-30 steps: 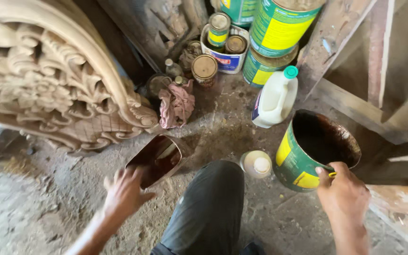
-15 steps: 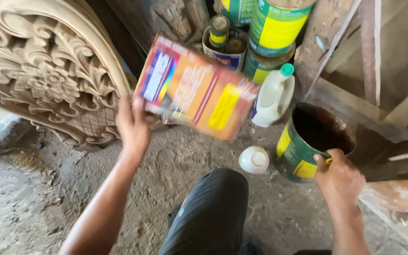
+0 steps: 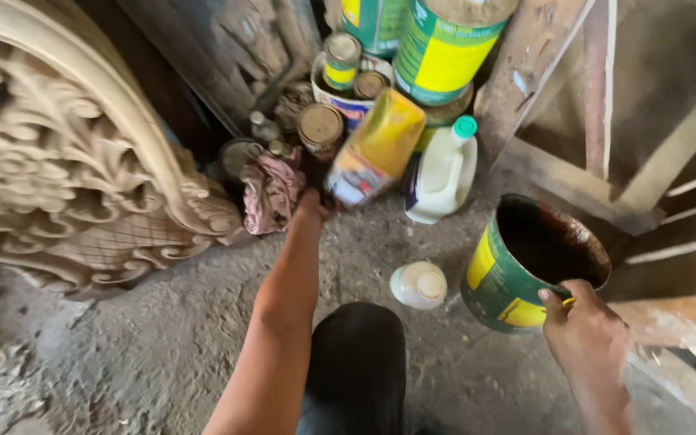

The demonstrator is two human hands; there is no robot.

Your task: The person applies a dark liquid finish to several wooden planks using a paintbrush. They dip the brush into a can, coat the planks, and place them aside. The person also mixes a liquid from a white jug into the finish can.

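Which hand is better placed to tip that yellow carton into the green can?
Likely the left hand: it holds the yellow carton aloft. The right hand grips the green can by its rim.

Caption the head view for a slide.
Left hand lifts a yellow rectangular tin; right hand grips a green-and-yellow open paint can.

A dusty grey concrete floor (image 3: 122, 354) meets a carved wooden panel (image 3: 58, 161) and bare timber framing (image 3: 598, 105), all daylit.

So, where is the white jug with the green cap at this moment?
In the head view, the white jug with the green cap stands on the ground right of centre, just right of the yellow box and up-left of the green bucket.
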